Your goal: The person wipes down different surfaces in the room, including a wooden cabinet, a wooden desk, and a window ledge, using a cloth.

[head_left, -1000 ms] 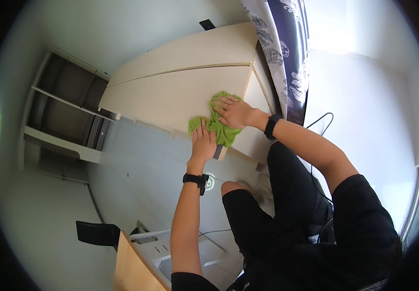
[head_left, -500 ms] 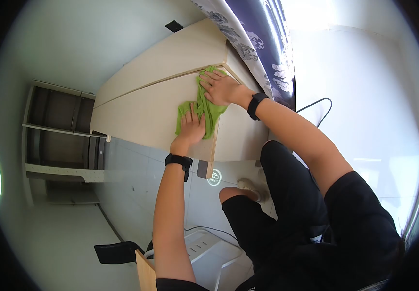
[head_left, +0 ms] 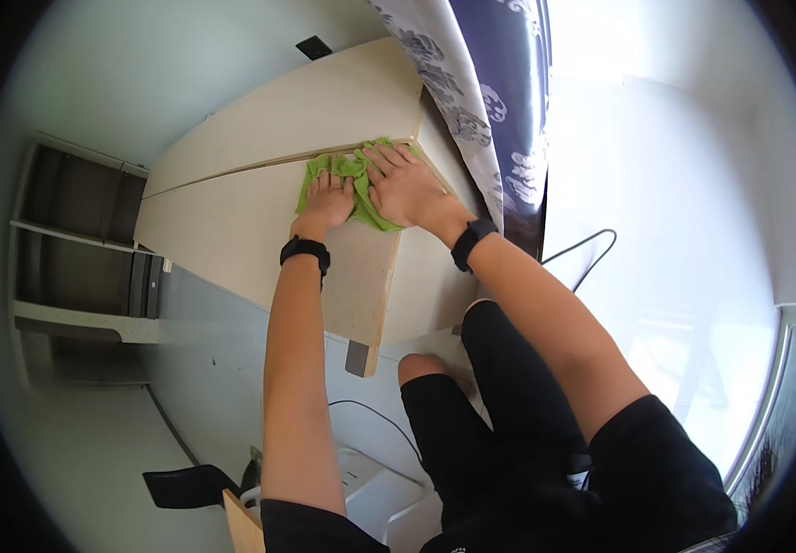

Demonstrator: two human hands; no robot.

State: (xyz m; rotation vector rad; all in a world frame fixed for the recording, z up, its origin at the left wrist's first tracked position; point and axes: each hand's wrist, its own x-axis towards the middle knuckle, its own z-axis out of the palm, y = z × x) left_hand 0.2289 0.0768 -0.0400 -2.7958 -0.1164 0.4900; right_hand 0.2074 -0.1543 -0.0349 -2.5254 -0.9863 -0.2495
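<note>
A bunched green cloth (head_left: 347, 167) lies on a pale wooden board surface (head_left: 241, 221), near its right end and close to the long seam. My left hand (head_left: 329, 201) rests palm down on the cloth's left part, fingers stretched out. Beside it, my right hand (head_left: 409, 190) presses flat on the right part with spread fingers, close to the board's corner. Both hands have the cloth beneath them rather than gripped. Black bands circle both wrists.
A dark, flower-patterned curtain (head_left: 508, 101) hangs along the board's right end. Open shelving (head_left: 75, 198) stands at the left. Below are a white chair or stool (head_left: 370, 484) and a thin cable (head_left: 379, 412). A black cable loop (head_left: 591, 253) shows at right.
My left hand has slid away from the board's near edge toward the seam, bunching the cloth closer to my right hand. My right hand stays near the corner. The view has shifted slightly.
</note>
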